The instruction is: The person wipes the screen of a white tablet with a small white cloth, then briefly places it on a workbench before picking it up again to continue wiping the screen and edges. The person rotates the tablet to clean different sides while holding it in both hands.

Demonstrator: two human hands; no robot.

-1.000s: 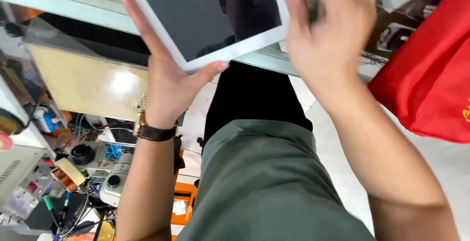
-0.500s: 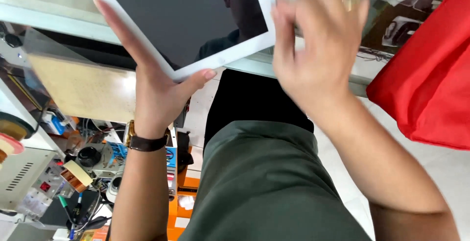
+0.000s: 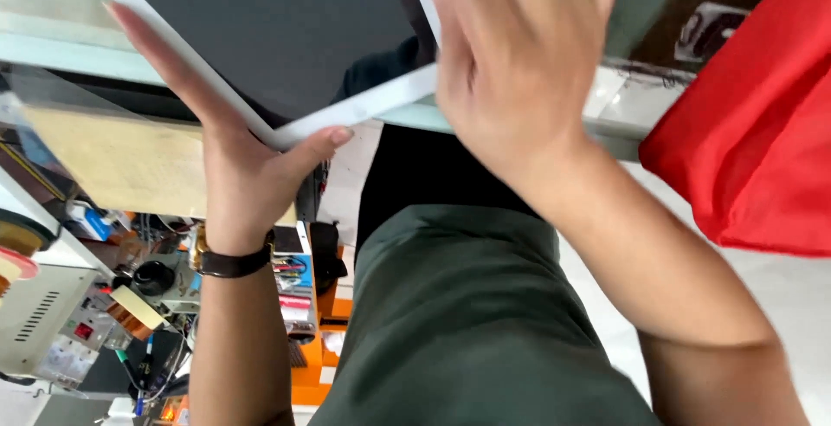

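Glossy glass tablet, white-framed

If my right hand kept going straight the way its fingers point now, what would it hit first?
The right hand points up toward the top of the frame, lying against the white-framed tablet that the left hand supports. It would likely slide along that tablet's edge first; depth is unclear.

Tablet between hands; cloth right (bag, perhaps).
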